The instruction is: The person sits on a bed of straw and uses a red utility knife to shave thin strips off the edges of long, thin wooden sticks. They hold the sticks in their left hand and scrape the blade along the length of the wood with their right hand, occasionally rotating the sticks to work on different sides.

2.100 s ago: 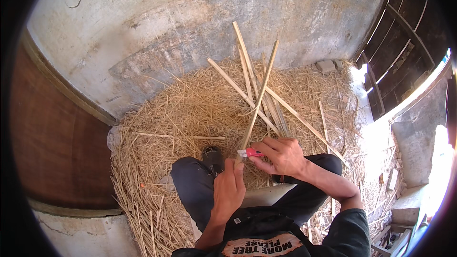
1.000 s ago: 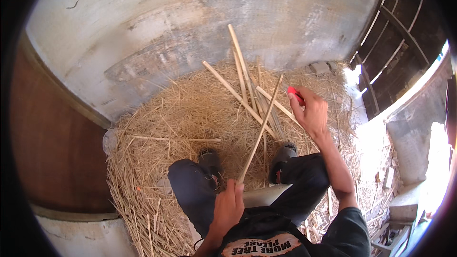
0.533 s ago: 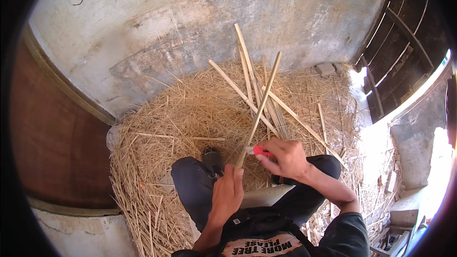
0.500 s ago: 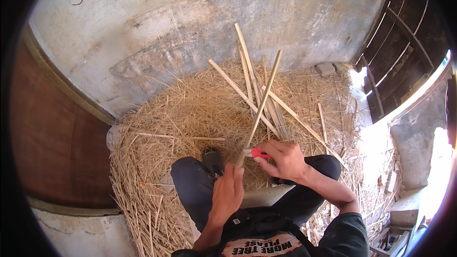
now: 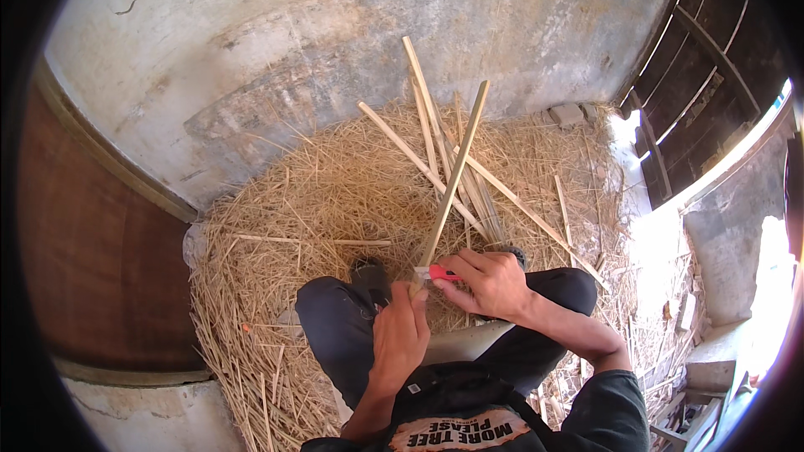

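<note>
Head view: left hand (image 5: 400, 335) grip pinches bamboo strip (image 5: 450, 184); right hand (image 5: 492, 283) grip pinches red knife (image 5: 441, 273).

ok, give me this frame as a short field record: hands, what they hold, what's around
left hand: grips the near end of a long pale stick, which slants up and away
right hand: holds a red-handled cutter against the stick just above the left hand
other sticks: several lie crossed on the straw
straw: heap covering the ground before the person
wall: plastered, behind the heap
posture: seated, knees bent, dark trousers
</note>
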A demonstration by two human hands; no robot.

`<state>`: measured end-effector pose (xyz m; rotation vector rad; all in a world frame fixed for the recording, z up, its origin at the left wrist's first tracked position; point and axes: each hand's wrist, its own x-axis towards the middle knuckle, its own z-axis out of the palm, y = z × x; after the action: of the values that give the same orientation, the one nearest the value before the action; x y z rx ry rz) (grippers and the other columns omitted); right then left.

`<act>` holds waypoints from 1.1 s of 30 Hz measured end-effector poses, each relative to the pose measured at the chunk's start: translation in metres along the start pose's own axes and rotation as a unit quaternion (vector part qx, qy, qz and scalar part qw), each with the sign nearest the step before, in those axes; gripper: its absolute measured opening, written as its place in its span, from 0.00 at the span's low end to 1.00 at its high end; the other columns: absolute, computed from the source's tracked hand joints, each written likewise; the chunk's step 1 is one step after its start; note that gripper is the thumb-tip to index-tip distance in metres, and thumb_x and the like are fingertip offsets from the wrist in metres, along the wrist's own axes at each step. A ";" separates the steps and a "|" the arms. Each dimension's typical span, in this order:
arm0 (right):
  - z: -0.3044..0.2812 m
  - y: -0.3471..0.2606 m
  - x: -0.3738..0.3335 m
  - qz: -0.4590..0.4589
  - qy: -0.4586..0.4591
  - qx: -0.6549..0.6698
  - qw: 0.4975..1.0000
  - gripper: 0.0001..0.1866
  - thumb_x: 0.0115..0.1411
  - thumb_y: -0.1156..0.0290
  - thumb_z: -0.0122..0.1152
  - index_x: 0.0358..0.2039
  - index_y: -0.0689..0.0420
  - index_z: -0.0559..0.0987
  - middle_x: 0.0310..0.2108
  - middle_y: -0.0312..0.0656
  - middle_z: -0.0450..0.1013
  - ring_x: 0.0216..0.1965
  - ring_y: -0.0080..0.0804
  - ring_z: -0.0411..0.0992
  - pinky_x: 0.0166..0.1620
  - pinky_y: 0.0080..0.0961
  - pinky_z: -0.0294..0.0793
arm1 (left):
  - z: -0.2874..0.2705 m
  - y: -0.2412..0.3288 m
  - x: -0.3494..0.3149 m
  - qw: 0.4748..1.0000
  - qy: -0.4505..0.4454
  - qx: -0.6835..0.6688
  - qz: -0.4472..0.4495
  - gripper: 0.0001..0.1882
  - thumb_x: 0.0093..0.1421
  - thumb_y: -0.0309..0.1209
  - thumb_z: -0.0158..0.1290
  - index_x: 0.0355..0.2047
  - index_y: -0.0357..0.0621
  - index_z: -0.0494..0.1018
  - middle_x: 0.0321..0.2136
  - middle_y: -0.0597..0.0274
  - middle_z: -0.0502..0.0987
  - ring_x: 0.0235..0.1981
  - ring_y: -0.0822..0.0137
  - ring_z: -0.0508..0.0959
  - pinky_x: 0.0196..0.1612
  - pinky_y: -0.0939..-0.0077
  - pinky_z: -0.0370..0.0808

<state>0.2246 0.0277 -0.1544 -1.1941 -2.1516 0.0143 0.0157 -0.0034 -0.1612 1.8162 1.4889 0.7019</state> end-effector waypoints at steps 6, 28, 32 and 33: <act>-0.007 0.000 0.006 -0.006 -0.005 -0.011 1.000 0.11 0.67 0.57 0.72 0.44 0.47 0.86 0.28 0.36 0.76 0.21 0.37 0.80 0.25 0.33 0.80 | 0.003 -0.003 0.000 1.000 0.009 0.008 0.001 0.14 0.82 0.39 0.45 0.48 0.38 0.68 0.27 0.37 0.80 0.31 0.30 0.82 0.35 0.35 0.75; -0.011 0.005 0.011 -0.008 0.001 -0.030 1.000 0.10 0.64 0.57 0.75 0.42 0.46 0.86 0.27 0.34 0.75 0.20 0.36 0.79 0.24 0.33 0.77 | -0.001 -0.009 -0.014 1.000 0.015 0.020 0.003 0.14 0.82 0.38 0.46 0.48 0.38 0.68 0.27 0.35 0.81 0.30 0.30 0.82 0.33 0.35 0.77; -0.008 0.013 0.007 0.021 -0.017 -0.052 0.998 0.11 0.66 0.57 0.74 0.42 0.48 0.87 0.30 0.36 0.80 0.21 0.38 0.80 0.25 0.33 0.78 | -0.003 -0.008 -0.016 1.000 0.001 0.018 -0.003 0.14 0.82 0.39 0.46 0.48 0.39 0.68 0.26 0.36 0.81 0.31 0.30 0.82 0.33 0.35 0.77; -0.008 0.018 0.003 0.038 -0.029 -0.066 0.997 0.11 0.66 0.57 0.73 0.43 0.49 0.87 0.31 0.37 0.81 0.22 0.39 0.80 0.25 0.33 0.78 | -0.003 -0.006 -0.021 1.000 -0.013 0.019 -0.018 0.14 0.82 0.39 0.46 0.48 0.39 0.68 0.26 0.36 0.81 0.31 0.30 0.82 0.34 0.35 0.77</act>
<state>0.2414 0.0383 -0.1517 -1.3671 -2.1842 -0.0620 0.0054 -0.0223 -0.1639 1.8155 1.5223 0.6341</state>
